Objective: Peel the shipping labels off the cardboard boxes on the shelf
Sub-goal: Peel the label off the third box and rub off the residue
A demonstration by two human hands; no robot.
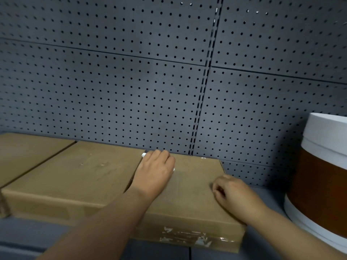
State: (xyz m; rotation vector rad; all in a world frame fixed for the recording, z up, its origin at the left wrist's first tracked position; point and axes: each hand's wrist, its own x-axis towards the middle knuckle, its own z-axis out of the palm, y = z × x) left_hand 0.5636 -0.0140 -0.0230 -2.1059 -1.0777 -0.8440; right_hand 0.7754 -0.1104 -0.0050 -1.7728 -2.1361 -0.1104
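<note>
- While the near front face of the cardboard box (187, 196) shows only torn white label scraps (187, 237) under glossy tape, closest to the viewer and below both hands, the paper there looks thin and brittle; I judge it would shred rather than lift in one sheet.
- Just above those scraps, the right hand (232, 194) rests on the box top near its right edge with fingers curled under; whether they pinch a sliver of label or nothing at all is too small to tell.
- Farther in, to the left of that hand, the left hand (155, 173) lies on the box top near its far edge, fingers bent downward; white bits (144, 155) peek out at its fingertips and beside its knuckles, likely a label remnant, but whether the fingers pinch it is hidden by the hand's back.
- A label of this kind should be light, limp and sticky-backed; the best hold, in my judgement, is a lifted corner pinched low and pulled flat along the cardboard, with the other hand pressing the box down, since the box itself looks stiff but light enough to slide.
- Left of the gripped box a second box (62, 177) sits flush against it, and a third box (24, 152) beyond that is cut off by the frame.
- Right of the hands stands a white and brown tub (323, 177), partly out of view.
- Behind everything rises the grey pegboard (131, 81).
</note>
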